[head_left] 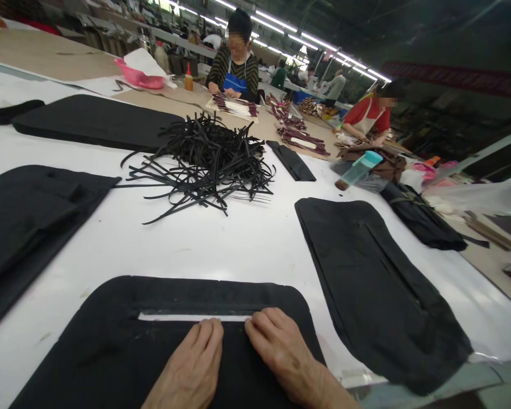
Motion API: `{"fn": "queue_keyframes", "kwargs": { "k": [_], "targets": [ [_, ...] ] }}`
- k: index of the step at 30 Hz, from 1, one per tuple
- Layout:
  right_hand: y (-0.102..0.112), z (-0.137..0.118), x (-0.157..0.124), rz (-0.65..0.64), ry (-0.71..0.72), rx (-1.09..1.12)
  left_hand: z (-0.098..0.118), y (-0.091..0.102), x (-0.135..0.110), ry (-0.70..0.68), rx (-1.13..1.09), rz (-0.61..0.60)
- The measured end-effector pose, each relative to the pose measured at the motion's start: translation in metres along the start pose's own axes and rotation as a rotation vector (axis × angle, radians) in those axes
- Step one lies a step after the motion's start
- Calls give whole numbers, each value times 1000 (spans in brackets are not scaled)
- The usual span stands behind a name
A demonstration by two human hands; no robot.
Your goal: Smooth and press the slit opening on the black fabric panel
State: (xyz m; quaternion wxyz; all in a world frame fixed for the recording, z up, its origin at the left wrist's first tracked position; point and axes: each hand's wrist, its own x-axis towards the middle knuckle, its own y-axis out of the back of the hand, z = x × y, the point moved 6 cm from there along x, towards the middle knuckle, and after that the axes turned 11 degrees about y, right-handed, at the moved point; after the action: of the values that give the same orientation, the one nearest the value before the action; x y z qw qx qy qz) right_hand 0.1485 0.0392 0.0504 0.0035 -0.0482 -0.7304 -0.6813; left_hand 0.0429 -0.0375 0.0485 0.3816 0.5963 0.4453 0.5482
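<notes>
A black fabric panel (pixel 111 352) with rounded corners lies flat in front of me, with a long narrow slot (pixel 174 317) near its far edge that shows white beneath. My left hand (pixel 191 363) has its fingers bent together on the slot's near edge, around the middle. At the slot's right end, the curled fingers of my right hand (pixel 281 346) grip the panel's edge. Both thumbs are mostly hidden. Beyond the panel sits a tangled heap of thin black strips (pixel 213 159).
A stack of black slotted panels (pixel 357 272) lies to the right, black folded fabric (pixel 29 221) to the left. Further off are a black padded piece (pixel 93 122), a bottle with a teal lid (pixel 357 170) and a pink basin (pixel 140 76). Two co-workers (pixel 236 68) work across the white table (pixel 183 244).
</notes>
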Motion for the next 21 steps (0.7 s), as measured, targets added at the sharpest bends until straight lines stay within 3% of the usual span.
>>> {"fn": "queue_keyframes", "kwargs": {
  "k": [6, 15, 21],
  "targets": [
    [5, 0, -11, 37, 29, -89, 10, -5, 2, -19, 24, -105],
    [4, 4, -32, 62, -54, -173, 26, -7, 18, 7, 109, -280],
    [9, 7, -45, 137, -127, -120, 32, -9, 22, -15, 141, -281]
  ]
}}
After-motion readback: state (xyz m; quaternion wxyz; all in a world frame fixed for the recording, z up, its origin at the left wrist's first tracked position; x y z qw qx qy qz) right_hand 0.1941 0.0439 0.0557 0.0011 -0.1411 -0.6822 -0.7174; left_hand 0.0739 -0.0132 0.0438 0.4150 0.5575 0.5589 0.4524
